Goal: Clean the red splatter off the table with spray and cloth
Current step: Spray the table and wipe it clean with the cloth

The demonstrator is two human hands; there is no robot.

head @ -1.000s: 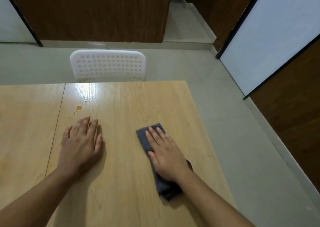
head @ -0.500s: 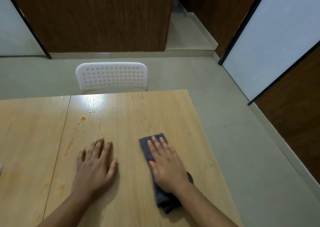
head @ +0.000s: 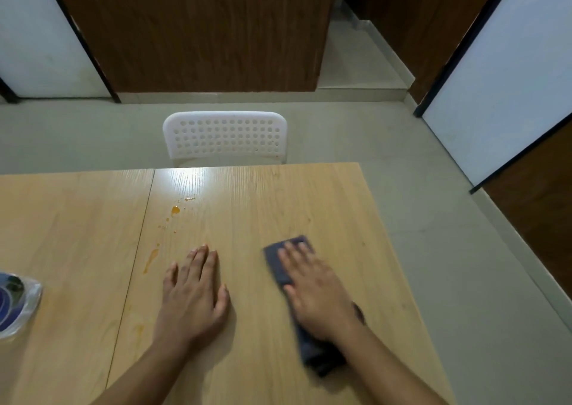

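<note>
Orange-red splatter (head: pixel 175 210) dots the light wooden table (head: pixel 253 206) near its far edge, with a longer streak (head: pixel 150 260) closer to me beside the table seam. My left hand (head: pixel 192 296) lies flat on the wood, fingers straight, just right of that streak. My right hand (head: pixel 318 293) presses flat on a dark grey cloth (head: pixel 275 264), which sticks out past my fingertips and behind my wrist. A clear bottle with a blue label (head: pixel 15 305) shows at the left edge, partly cut off.
A white perforated plastic chair (head: pixel 225 137) stands tucked at the table's far side. Grey floor runs along the right of the table. Brown wooden panels and white wall panels stand behind and to the right.
My view has tilted down, so the bottle has come into sight at the left. My left hand has drawn back, uncovering the longer streak. The right hand stays on the cloth.
</note>
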